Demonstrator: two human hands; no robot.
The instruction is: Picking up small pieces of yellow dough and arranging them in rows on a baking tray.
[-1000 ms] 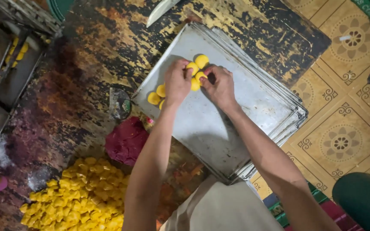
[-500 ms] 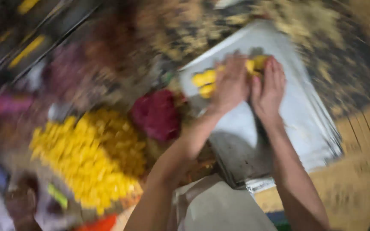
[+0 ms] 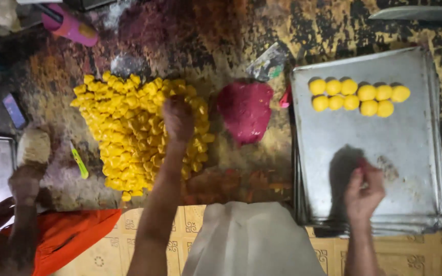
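Note:
My left hand (image 3: 178,119) reaches into a big heap of small yellow dough pieces (image 3: 129,138) on the worn dark table. Its fingers curl down into the heap and are hidden. My right hand (image 3: 364,190) hovers over the near part of a stack of grey metal trays (image 3: 410,168), fingers pinched on what looks like a small pink bit of dough. Two short rows of round yellow balls (image 3: 359,97) lie at the far side of the top tray. A lump of dark red dough (image 3: 245,110) sits between the heap and the trays.
Another person's hand (image 3: 24,184) and orange cloth (image 3: 65,235) are at the near left, beside a pale dough lump (image 3: 34,146). A pink bottle (image 3: 70,26), a phone (image 3: 14,110), a small green tool (image 3: 79,161), a plastic wrapper (image 3: 267,62) and a knife (image 3: 415,13) lie around.
Both hands have left the yellow balls on the tray. My left hand moved left to the yellow heap and my right hand drew back toward me. The camera view swung left.

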